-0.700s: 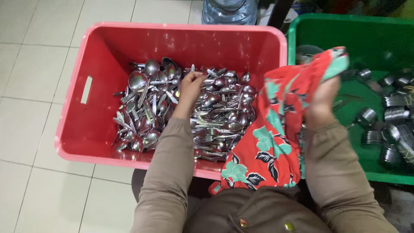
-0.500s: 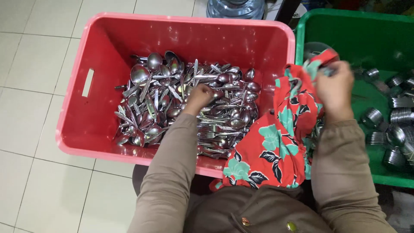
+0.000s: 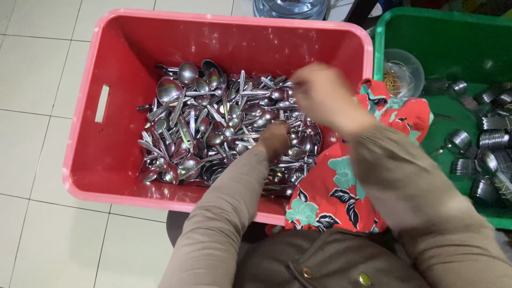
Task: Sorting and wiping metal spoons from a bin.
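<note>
The red plastic crate (image 3: 128, 176) stands on a pale tiled floor (image 3: 32, 80), with a slot handle cut in its left wall. A heap of steel spoons (image 3: 213, 128) fills the middle and right of the crate floor. Bare red floor remains along the left wall, along the far wall and in a narrow strip at the near wall; these are the open zones inside the crate.

The left hand (image 3: 273, 140) rests on the heap near its right side, fingers down among the spoons. Whether it grips any spoon cannot be told, since the fingers are hidden in the pile. The left sleeve crosses the near rim of the crate.

The right hand (image 3: 320, 93) hovers above the right end of the heap, close to the crate's right wall. It is motion-blurred, so its state, open or closed, cannot be told.

A red cloth with a floral print (image 3: 341, 192) drapes over the crate's right rim and near right corner, and lies under the right forearm.

The green crate (image 3: 442, 32) stands just beside the red crate, rim near rim. It holds banded bundles of cutlery (image 3: 490, 154) along its right side and a clear plastic cup of rubber bands (image 3: 400, 74) at its left wall. Bare green floor shows at its far side.
</note>
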